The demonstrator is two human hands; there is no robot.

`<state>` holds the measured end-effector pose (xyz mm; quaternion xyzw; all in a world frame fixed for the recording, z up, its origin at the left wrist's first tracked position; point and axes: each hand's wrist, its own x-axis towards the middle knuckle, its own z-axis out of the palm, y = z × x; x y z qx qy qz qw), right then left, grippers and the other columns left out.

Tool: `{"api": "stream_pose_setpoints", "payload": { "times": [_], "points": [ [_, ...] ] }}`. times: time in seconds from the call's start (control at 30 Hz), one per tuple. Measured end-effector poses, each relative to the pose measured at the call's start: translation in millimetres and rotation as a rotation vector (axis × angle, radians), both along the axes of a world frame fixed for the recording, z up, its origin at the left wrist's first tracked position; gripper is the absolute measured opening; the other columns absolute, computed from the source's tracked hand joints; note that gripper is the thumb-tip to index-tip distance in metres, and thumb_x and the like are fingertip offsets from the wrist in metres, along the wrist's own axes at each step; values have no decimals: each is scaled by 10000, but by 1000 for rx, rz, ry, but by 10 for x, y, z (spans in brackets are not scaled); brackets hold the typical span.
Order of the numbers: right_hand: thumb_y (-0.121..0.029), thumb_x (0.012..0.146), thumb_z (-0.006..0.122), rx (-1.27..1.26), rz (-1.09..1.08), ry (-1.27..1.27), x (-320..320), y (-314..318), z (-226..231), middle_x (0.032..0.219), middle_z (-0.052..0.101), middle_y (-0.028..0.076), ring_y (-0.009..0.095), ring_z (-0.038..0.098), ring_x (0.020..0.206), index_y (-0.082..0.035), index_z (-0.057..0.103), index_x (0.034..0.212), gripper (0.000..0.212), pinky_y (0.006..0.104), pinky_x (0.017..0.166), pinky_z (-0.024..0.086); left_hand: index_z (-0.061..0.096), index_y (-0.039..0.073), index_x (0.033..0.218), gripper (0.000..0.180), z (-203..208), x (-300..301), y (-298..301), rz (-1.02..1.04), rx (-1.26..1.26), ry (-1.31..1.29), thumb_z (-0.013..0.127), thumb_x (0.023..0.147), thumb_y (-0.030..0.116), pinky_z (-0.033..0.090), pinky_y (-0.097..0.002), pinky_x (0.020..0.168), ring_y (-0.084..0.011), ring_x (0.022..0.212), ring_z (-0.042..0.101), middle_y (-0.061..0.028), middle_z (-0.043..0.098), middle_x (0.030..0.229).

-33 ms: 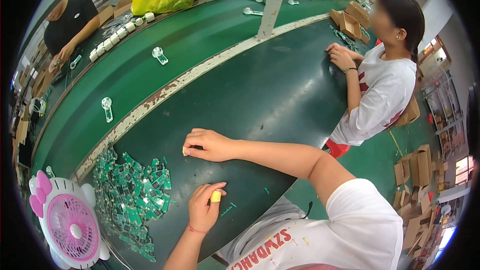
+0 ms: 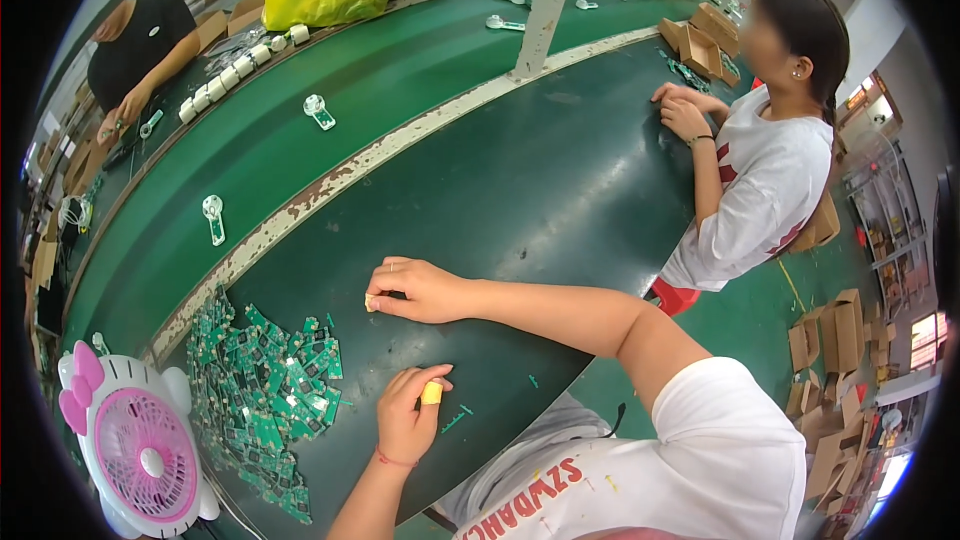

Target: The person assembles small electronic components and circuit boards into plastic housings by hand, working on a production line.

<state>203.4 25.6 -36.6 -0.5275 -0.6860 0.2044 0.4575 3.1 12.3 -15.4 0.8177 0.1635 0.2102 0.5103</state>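
Note:
My right hand (image 2: 425, 290) reaches across from the right and rests on the dark green table. Its fingers are curled, and a small pale yellow piece shows at the thumb and fingertips; whether it is held or wrapped on, I cannot make out. Nearer to me, my left hand (image 2: 408, 415) is closed, with a yellow wrap (image 2: 432, 392) around its thumb. Anything inside its fingers is hidden. A heap of small green circuit boards (image 2: 290, 375) spreads to the left of both hands. Thin green board strips (image 2: 456, 420) lie just right of my left hand.
A pink and white fan (image 2: 145, 460) stands at the lower left. Beyond a pale worn rail (image 2: 340, 175) runs a green conveyor belt (image 2: 260, 165) carrying white handled parts (image 2: 319, 111). A metal post (image 2: 548, 15) rises from the rail. A co-worker (image 2: 770, 150) sits at the right.

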Motion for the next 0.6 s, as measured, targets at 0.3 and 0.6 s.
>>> {"api": "stream_pose_setpoints", "payload": {
  "times": [0.3, 0.6],
  "points": [
    [-124, 876, 571, -56, 33, -109, -64, -20, 110, 869, 621, 68, 251, 572, 834, -59, 621, 890, 83, 359, 766, 455, 619, 96, 1035, 212, -59, -107, -14, -11, 13, -67, 557, 835, 65, 472, -373, 741, -275, 819, 604, -72, 630, 838],
    [-120, 872, 593, -136, -16, -51, -126, -45, 140, 796, 604, 44, 196, 518, 740, -35, 618, 858, 90, 305, 645, 444, 600, 85, 1038, 191, -95, -141, -66, 0, 16, -63, 525, 863, 77, 459, -358, 734, -247, 803, 583, -56, 598, 821]
  ]
}}
